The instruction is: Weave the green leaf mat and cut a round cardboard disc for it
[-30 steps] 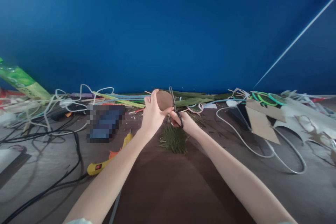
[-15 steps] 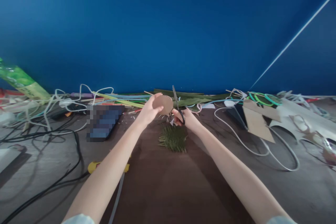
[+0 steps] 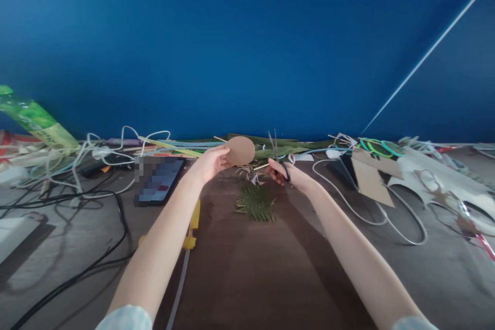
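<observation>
Pinched at its left edge by my left hand (image 3: 212, 164), a round brown cardboard disc (image 3: 241, 151) faces me above the table. My right hand (image 3: 281, 173) is closed round the black handles of a pair of scissors (image 3: 274, 145); the blades point up and stand slightly apart. A thin pale stick (image 3: 261, 166) juts leftward from beside the right fingers; I cannot tell whether they grip it. Below and between both hands lies a small mat of short green leaf strips (image 3: 256, 202), with pale scraps (image 3: 254, 179) just behind it.
Long green leaves (image 3: 286, 143) lie along the blue wall. On the left are a tablet (image 3: 164, 180) with a partly blurred screen, tangled white and black cables, a yellow tool (image 3: 192, 227) and a green bottle (image 3: 38, 118). Cardboard pieces (image 3: 371, 178) and green rings (image 3: 381, 146) are on the right.
My hands have moved apart: the left one leftward, now gripping the disc by its edge, the right one rightward with the scissors. The scissor blades now show a gap.
</observation>
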A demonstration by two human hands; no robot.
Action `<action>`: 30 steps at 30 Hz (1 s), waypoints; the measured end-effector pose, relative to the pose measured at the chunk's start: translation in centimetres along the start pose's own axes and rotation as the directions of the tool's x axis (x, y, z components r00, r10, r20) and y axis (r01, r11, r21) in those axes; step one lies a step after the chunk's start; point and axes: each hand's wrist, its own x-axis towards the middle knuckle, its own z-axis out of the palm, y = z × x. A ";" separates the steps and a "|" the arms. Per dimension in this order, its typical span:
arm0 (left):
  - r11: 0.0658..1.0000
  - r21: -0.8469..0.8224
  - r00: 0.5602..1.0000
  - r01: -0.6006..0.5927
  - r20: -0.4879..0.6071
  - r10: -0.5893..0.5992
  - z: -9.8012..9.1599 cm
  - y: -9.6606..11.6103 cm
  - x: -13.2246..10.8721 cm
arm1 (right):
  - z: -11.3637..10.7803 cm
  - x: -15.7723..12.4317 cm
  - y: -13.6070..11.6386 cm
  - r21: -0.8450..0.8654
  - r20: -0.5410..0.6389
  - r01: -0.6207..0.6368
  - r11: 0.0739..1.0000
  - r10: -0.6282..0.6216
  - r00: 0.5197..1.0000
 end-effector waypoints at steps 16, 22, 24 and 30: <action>0.989 -0.125 0.994 -0.085 -0.077 0.075 2.2 -0.5 -0.8 | 4.9 1.6 -0.9 0.085 0.086 0.184 0.979 -0.191 0.978; 0.991 -0.079 0.990 -0.106 -0.098 0.098 2.6 -0.7 -0.8 | 4.4 1.5 -0.7 -0.055 0.005 0.263 0.963 -0.263 0.965; 0.991 -0.070 0.987 -0.118 -0.116 0.110 2.7 -0.7 -0.9 | 4.2 1.6 -0.5 -0.098 -0.009 0.281 0.955 -0.283 0.959; 0.991 -0.055 0.982 -0.121 -0.154 0.112 2.9 -0.8 -0.9 | 3.9 1.5 -0.2 -0.160 -0.023 0.295 0.942 -0.302 0.953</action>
